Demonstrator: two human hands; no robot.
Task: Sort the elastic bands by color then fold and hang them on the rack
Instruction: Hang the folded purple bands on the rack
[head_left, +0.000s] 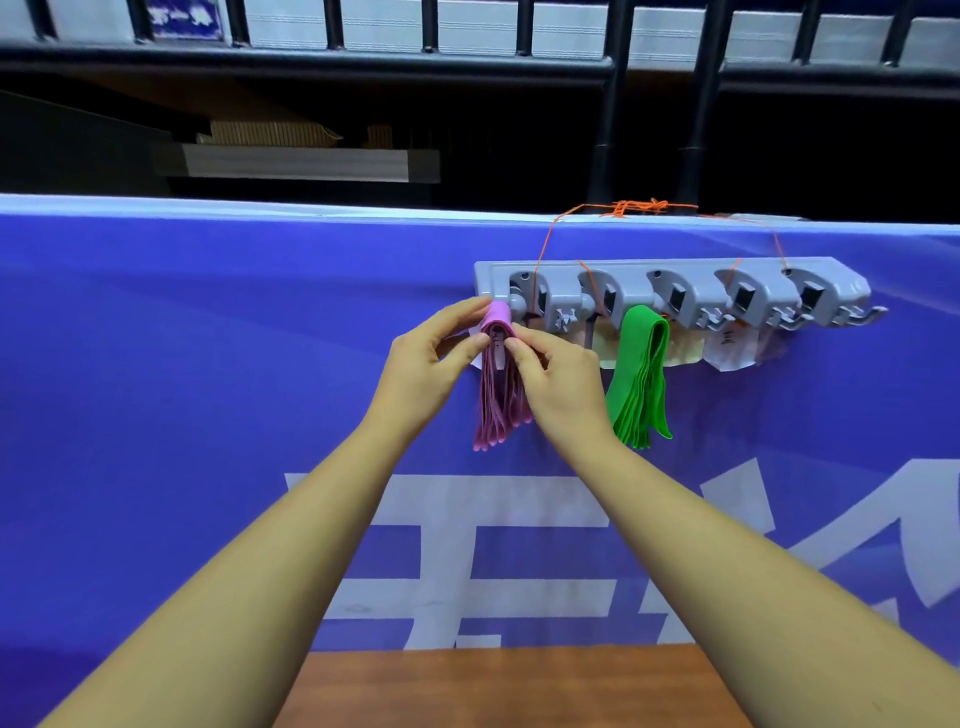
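A grey plastic rack (675, 283) with several hooks hangs by orange string on a blue banner. A folded bundle of pink elastic bands (496, 395) drapes over the leftmost hook. My left hand (431, 364) pinches the top of the pink bundle from the left. My right hand (556, 379) pinches it from the right and covers part of the hanging strands. A folded bundle of green elastic bands (641, 374) hangs from a hook further right, apart from both hands.
The blue banner (208, 364) with white lettering spans the whole width. Paper labels (727, 345) hang under the rack's right hooks. A brown wooden table edge (509, 686) lies at the bottom. Black metal railings (608, 104) stand behind the banner.
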